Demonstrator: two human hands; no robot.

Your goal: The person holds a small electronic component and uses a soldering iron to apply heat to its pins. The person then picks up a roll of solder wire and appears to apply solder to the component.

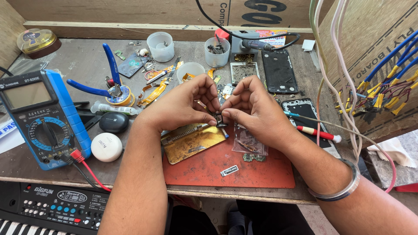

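- Both our hands meet in the middle of the bench. Our left hand (180, 106) and right hand (254, 111) are curled in toward each other, fingertips pinched on one small dark part (219, 120).
- That small part sits right between our thumbs and forefingers, held just above the red work mat (244, 167). It's too tiny to say what kind of part it is.
- Just under our left hand there's a gold-coloured metal plate (191, 143) lying partly on the mat, tilted a bit.
- Beneath our right hand is a little clear plastic bag (249, 146) with small bits in it, also on the mat.
- A red-handled screwdriver (318, 132) lies just right of our right hand, close to a black phone shell (302, 111).
- Another black phone back (278, 69) lies further up the table, beside a metal tray (244, 72) and a soldering iron (257, 44) in its stand.
- Off to the left we've got a blue multimeter (41, 117) with a red lead plugged in, plus a white round case (106, 147) and a dark oval case (114, 122) next to it.
- Blue-handled pliers (104, 78) rest over a roll of tape (122, 95), well clear of our hands.
- Two clear plastic cups (161, 46) stand near the back wall, and some orange flex cables (154, 91) are scattered between them and our left hand.
- A silver bangle (342, 189) is on our right wrist.
- The corner of a black keyboard (48, 209) shows at the bottom left, below the table edge.
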